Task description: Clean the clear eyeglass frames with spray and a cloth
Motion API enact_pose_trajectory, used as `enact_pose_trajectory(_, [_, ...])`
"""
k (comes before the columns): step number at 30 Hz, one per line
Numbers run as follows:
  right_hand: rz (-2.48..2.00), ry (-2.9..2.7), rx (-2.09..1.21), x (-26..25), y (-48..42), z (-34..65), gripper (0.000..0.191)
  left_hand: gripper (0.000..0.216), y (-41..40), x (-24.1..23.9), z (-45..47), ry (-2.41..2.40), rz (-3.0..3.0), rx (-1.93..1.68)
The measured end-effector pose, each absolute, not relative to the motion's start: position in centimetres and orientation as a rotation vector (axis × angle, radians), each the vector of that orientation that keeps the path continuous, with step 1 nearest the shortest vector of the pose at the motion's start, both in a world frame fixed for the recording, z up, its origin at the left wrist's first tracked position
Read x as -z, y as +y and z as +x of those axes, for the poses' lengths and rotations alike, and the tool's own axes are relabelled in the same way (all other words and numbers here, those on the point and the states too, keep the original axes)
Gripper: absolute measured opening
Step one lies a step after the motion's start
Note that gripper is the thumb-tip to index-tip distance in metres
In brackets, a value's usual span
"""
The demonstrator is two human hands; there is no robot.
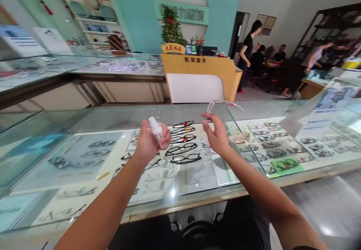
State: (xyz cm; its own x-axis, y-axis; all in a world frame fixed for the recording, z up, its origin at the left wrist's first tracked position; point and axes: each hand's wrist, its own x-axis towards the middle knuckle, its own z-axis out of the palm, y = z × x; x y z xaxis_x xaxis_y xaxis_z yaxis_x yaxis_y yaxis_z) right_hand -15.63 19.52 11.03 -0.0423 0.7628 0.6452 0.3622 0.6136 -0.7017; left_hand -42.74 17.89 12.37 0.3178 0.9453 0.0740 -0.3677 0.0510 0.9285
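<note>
My left hand [148, 143] is wrapped round a small white bottle [156, 130] with a pale nozzle top and coloured print, held tilted above the glass counter [194, 180]. In my right hand [216, 134] is a pair of clear-framed glasses [210, 107], pinched between thumb and fingers, one temple reaching out to the right. Between and below the hands, dark-framed glasses [184, 148] lie in a column in the display. Close to my right hand, a crumpled beige cloth [239, 138] rests on the counter.
More eyeglasses [275, 144] fill the case on the right, near a leaning printed sign [318, 111]. Ahead stands a wooden service desk [201, 69] with plants on it. Several people are at the back right, one person [246, 50] standing. Another glass showcase [124, 65] runs along the left.
</note>
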Motion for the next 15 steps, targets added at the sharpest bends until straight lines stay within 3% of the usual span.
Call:
enact_pose_trajectory(7, [-0.799,-1.704,-0.817,-12.4,18.0,-18.8,0.031,0.090,18.2,-11.3,-43.8,0.511,1.083,-1.062])
enact_pose_trajectory(15, [-0.851,-1.748,-0.867,-11.8,18.2,-17.0,0.035,0.088,19.6,-12.3,-41.1,0.638,1.298,-1.159])
